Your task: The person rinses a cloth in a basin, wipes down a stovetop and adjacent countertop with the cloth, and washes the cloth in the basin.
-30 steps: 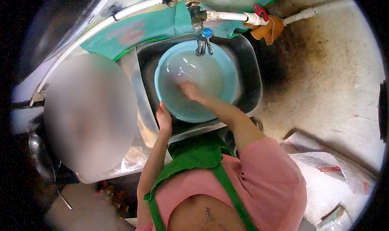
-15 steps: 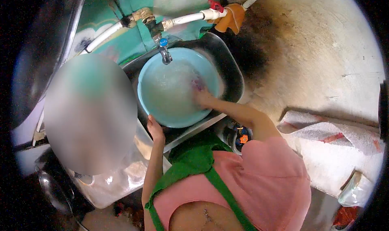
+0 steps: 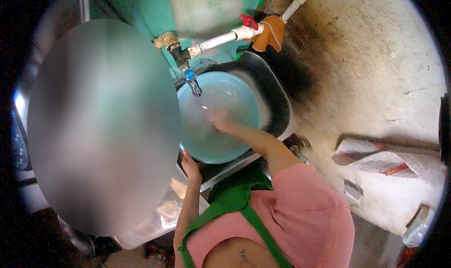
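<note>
A light blue basin [image 3: 257, 110] full of cloudy water sits in the metal sink [image 3: 281, 106]. Over its far rim hangs the tap [image 3: 192, 82], with a blue cap on its handle. My left hand [image 3: 190, 166] grips the near-left rim of the basin, thumb at the edge and the other fingers mostly hidden. Inside the basin, near the middle, my right hand [image 3: 222, 121] reaches down into the water. Its fingers are blurred and under the surface, so what they hold, if anything, does not show.
A white pipe [image 3: 218, 42] with a red valve handle [image 3: 249, 21] and an orange cloth [image 3: 270, 33] runs along the wall. At right, a rolled whitish mat [image 3: 390, 157] lies on a pale surface. A large blurred oval covers the left side.
My right hand has moved from the basin's right side toward its middle, and the purplish patch by it no longer shows. My left hand stays at the rim. The whole view has shifted slightly.
</note>
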A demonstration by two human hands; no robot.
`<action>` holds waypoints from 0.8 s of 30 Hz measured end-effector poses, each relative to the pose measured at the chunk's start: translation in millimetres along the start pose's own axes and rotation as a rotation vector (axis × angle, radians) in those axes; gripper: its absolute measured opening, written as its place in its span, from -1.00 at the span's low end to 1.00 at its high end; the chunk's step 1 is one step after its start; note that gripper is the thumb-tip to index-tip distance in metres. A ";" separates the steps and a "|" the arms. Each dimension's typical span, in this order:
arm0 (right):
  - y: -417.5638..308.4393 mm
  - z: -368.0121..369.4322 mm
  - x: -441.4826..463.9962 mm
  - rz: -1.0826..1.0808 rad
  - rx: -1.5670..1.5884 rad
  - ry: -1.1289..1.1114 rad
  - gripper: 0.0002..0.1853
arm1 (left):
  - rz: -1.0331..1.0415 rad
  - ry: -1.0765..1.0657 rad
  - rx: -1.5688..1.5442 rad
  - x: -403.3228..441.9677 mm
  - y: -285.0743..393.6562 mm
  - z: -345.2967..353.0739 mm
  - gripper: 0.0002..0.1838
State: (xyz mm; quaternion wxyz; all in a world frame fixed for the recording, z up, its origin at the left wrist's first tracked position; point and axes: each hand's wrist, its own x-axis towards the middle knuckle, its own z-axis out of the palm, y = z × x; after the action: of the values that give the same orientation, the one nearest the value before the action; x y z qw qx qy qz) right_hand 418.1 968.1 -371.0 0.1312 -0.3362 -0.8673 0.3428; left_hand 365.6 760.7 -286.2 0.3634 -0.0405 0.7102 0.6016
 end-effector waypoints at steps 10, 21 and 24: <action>-7.3 -60.4 1.0 -0.121 -0.420 0.137 -0.64 | 0.704 0.031 0.659 -28.0 31.1 21.1 -0.52; -123.0 -46.6 -66.8 -0.302 -0.191 0.314 -0.82 | -0.450 -0.818 -1.032 38.6 18.6 87.1 -0.23; -78.6 -29.9 -35.1 -0.076 -0.130 0.190 -0.82 | -0.474 -0.501 -0.893 15.0 42.7 95.4 -0.39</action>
State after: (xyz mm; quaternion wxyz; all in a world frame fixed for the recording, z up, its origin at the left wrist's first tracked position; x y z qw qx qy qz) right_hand 419.0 917.3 -295.4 0.2036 -0.3418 -0.8836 0.2471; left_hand 378.0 862.4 -260.6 0.5936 -0.2046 0.2503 0.7369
